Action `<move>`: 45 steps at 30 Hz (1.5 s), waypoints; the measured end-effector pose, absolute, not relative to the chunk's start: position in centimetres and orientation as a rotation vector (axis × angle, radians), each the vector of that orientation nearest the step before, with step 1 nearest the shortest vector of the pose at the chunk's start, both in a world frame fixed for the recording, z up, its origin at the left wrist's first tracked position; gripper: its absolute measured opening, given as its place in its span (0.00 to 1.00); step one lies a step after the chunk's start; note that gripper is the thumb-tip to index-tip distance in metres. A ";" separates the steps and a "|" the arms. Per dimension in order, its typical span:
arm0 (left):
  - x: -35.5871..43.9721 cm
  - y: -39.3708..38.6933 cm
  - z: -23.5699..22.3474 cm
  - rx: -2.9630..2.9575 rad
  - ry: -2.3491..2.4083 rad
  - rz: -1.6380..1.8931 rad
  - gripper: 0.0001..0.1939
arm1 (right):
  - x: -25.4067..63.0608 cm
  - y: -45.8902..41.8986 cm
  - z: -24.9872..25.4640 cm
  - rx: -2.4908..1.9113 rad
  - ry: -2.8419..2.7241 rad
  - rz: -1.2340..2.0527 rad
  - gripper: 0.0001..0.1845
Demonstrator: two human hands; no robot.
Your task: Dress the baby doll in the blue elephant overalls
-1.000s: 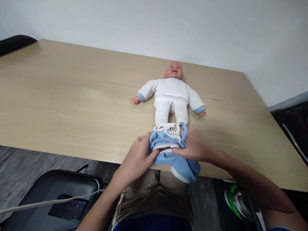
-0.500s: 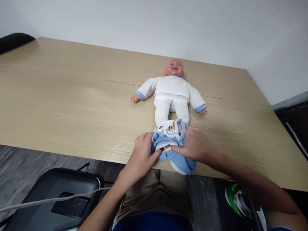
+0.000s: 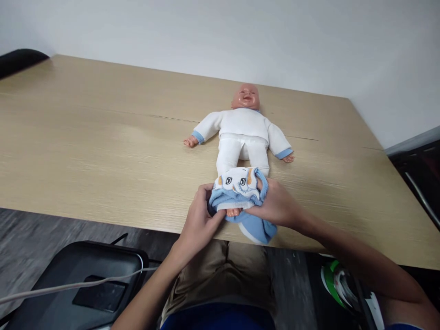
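Note:
A baby doll in a white top with blue cuffs lies on its back, head toward the wall. Blue-and-white baby trousers with an animal face printed on them are bunched around its lower legs. Some toes of one doll foot poke out of a trouser opening. My left hand grips the cloth at the left edge, thumb beside the toes. On the right, my right hand pinches the cloth, some of its fingers hidden inside. One blue trouser leg hangs toward the table's front edge.
The wooden table meets a white wall at the back. Below the front edge on the left is a black chair with a dark flat object and a pale cable. A green-and-white round object is at the lower right.
The cloth has been drawn back over one foot, so more toes show at the opening. My left hand has shifted slightly left and up with the fabric.

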State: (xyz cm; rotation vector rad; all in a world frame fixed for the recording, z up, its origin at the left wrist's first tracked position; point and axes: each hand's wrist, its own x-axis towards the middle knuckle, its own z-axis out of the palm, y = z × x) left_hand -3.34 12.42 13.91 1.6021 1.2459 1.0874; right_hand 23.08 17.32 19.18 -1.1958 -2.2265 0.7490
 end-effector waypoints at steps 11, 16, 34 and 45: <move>-4.7 17.1 14.6 1.894 1.178 1.185 0.11 | 23.1 22.1 18.5 -0.940 -2.201 0.768 0.19; -5.9 19.1 16.0 1.794 0.991 0.972 0.11 | 24.6 23.6 17.5 -0.902 -2.248 0.788 0.22; -5.0 21.2 19.1 1.898 1.058 1.032 0.37 | 28.4 21.3 16.9 -0.859 -1.400 1.489 0.23; 0.5 30.3 25.7 2.316 0.691 0.151 0.29 | 28.8 21.9 17.0 -0.858 -1.415 1.576 0.33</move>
